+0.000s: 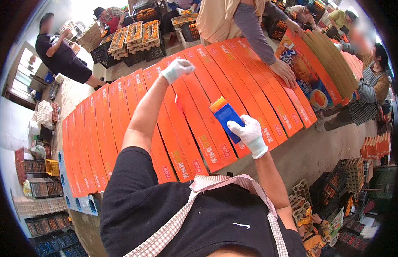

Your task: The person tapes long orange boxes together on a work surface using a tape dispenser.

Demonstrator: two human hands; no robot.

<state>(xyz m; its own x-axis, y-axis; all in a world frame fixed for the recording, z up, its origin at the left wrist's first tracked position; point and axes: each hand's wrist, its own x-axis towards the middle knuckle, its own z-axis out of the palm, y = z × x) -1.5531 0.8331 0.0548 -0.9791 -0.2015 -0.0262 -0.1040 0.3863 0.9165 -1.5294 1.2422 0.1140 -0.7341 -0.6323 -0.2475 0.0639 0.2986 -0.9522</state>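
My left hand (179, 70), in a white glove, hovers over the far half of a row of orange-red printed cartons (199, 93). Its fingers are drawn together; whether a thin thing is between them cannot be told. In my gloved right hand (252, 135) is a flat blue block-shaped item (229, 119) with an orange end, held above the near ends of the cartons. The thumb lies across its face. A small red-and-white piece (178, 102) shows at a seam between two cartons. The cartons stand tightly side by side, with narrow gaps, and bear writing.
Across the row, another person's hand (284, 72) rests on the cartons. More cartons with brown sides (327, 67) lean at the right. Egg trays (134, 35) stand on black crates behind. A blue pallet (80, 202) shows at lower left; crates and trays (303, 189) sit at lower right.
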